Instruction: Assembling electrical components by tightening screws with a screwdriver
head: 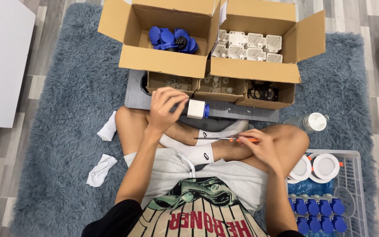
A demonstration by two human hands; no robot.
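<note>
I sit cross-legged on a grey shaggy rug. My left hand [165,107] grips a small white socket with a blue end [197,109], held above my knees in front of the low boxes. My right hand [259,147] rests on my right shin and holds a screwdriver with an orange handle [224,139]; its thin shaft points left toward my white socks. The screwdriver tip is apart from the socket.
Two large open cartons stand ahead: one with blue caps [174,39], one with white housings [248,46]. Three small boxes [218,87] hold screws, small parts and a black cable. A white wire basket [354,197] at my right holds blue-capped sockets. A bottle [310,122] and white gloves [101,169] lie nearby.
</note>
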